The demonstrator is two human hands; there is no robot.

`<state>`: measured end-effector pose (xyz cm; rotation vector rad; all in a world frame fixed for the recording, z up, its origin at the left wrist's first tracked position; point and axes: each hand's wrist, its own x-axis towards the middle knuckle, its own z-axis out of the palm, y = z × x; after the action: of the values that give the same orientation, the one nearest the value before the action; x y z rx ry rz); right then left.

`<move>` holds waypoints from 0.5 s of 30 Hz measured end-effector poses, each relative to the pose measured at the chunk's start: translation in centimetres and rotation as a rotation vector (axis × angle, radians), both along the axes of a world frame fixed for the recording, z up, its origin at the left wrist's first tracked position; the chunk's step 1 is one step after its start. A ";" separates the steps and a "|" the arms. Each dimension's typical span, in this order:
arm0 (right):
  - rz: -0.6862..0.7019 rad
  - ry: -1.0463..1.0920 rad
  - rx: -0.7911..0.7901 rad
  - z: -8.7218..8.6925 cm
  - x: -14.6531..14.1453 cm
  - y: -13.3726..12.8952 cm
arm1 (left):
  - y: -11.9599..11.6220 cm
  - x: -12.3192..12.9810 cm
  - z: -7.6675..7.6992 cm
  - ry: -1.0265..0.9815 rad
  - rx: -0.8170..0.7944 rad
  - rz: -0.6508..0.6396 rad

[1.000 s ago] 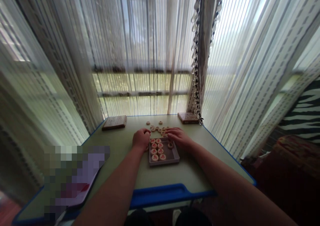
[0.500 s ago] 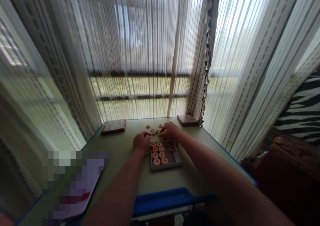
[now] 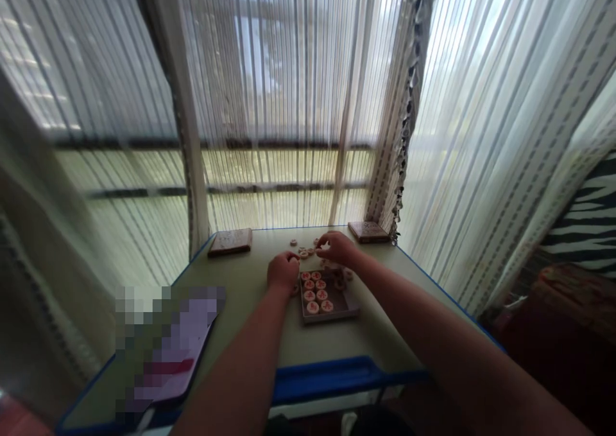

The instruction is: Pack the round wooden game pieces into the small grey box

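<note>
A shallow grey tray [image 3: 332, 319] lies on the table, with two columns of round xiangqi pieces [image 3: 321, 295] marked in red along its left side. Just left of the tray's far corner, my left hand [image 3: 283, 273] is closed, fingers curled in; a pale xiangqi piece seems to show at its fingertips. Beyond the tray, my right hand [image 3: 337, 250] reaches over loose xiangqi pieces [image 3: 303, 253], thumb and forefinger apart with a small gap between them. More pieces lie beneath the right wrist, partly hidden by it. Another piece sits partly hidden beside my left hand.
Two flat wooden boxes [image 3: 231, 241] [image 3: 368, 232] rest at the table's far corners. A purple item [image 3: 192, 333], partly pixelated, lies at the left. Blue edging [image 3: 327, 377] borders the pale table [image 3: 240, 307]. Sheer curtains [image 3: 289, 102] hang behind it.
The view has turned slightly left, so the table appears shifted right. My right thumb and forefinger have parted a little and lifted off the loose pieces. My left hand stays beside the tray.
</note>
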<state>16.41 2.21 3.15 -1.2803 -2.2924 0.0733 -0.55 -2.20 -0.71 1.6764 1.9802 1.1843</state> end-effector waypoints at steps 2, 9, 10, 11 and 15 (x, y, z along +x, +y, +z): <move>0.000 0.111 -0.002 0.4 0.9 -1.2 | -0.1 0.1 0.0 0.003 0.006 -0.001; -0.026 0.188 0.099 -1.3 4.4 -6.7 | -0.9 0.8 0.2 0.230 0.055 -0.065; -0.014 0.151 0.073 -1.5 4.5 -7.0 | -1.0 0.9 0.2 0.239 0.063 -0.074; 0.000 0.118 0.044 -1.7 4.6 -7.2 | -1.0 0.8 0.1 0.234 0.067 -0.074; 0.069 0.055 0.005 -1.6 4.7 -7.1 | -0.8 0.5 0.1 0.194 0.071 -0.027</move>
<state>21.07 -4.92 1.58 -1.1816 -2.2886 0.1248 0.00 -2.99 -0.65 1.9117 2.0410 1.1331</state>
